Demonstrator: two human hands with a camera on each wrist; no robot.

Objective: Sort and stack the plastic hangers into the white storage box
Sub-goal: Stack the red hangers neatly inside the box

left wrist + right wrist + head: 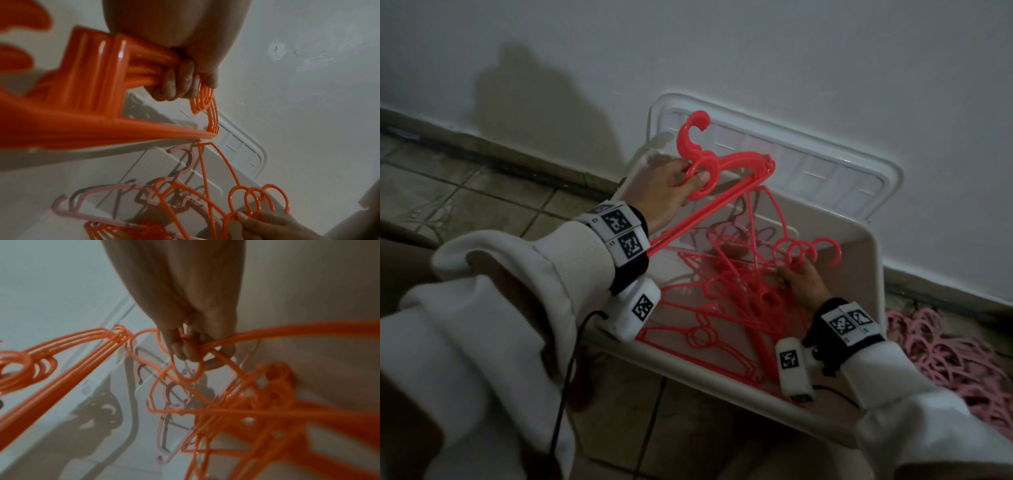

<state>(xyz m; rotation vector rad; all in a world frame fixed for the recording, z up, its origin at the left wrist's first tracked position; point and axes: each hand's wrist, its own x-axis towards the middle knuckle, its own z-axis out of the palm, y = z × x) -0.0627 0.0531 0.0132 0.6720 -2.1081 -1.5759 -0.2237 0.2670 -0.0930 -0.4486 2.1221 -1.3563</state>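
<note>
While gripping hangers (726, 168), left hand (671, 195) raised above box (873, 260).

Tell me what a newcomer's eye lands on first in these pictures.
First, the bright red hanger bundle that the left hand grips, raised above the white storage box by the wall. Next, the tangle of red hangers inside the box, where the right hand pinches several near their hooks. A pink hanger pile lies on the floor to the right.
</note>
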